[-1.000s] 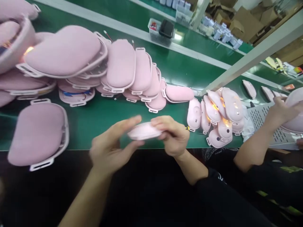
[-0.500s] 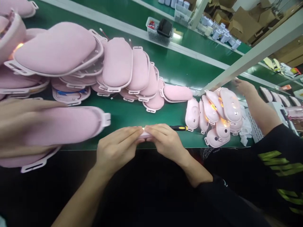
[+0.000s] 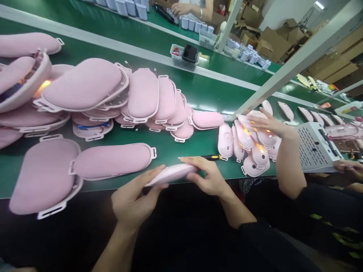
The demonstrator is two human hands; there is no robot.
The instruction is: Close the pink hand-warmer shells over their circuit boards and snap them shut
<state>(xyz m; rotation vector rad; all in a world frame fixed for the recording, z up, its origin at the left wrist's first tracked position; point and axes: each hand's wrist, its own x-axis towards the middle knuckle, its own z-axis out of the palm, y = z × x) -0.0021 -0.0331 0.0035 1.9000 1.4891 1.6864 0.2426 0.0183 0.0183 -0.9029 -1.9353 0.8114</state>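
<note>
Just above the bench's front edge, a slim pink padded shell [image 3: 171,173] is held tilted between my two hands. My left hand [image 3: 136,200] grips its left end, thumb below and fingers on top. Around the right end, the fingers and thumb of my right hand [image 3: 208,175] are closed. A black-and-yellow screwdriver [image 3: 211,157] lies behind my right hand. To my left, a pink padded shell with strap loops [image 3: 113,160] rests partly on a larger one [image 3: 47,175].
Stacked pink shells [image 3: 143,92] line the bench behind my hands. At right is a pile of shells [image 3: 249,138], some glowing orange, with a co-worker's hand [image 3: 266,122] over it. Beyond stand a grey perforated box [image 3: 314,145], a slanting white post [image 3: 272,85] and a clear tub [image 3: 176,58].
The shell between my hands has turned, showing more of its side, and my hands are farther apart. At left, another person's hand has left a shell lying. The right co-worker's hand reached the pile.
</note>
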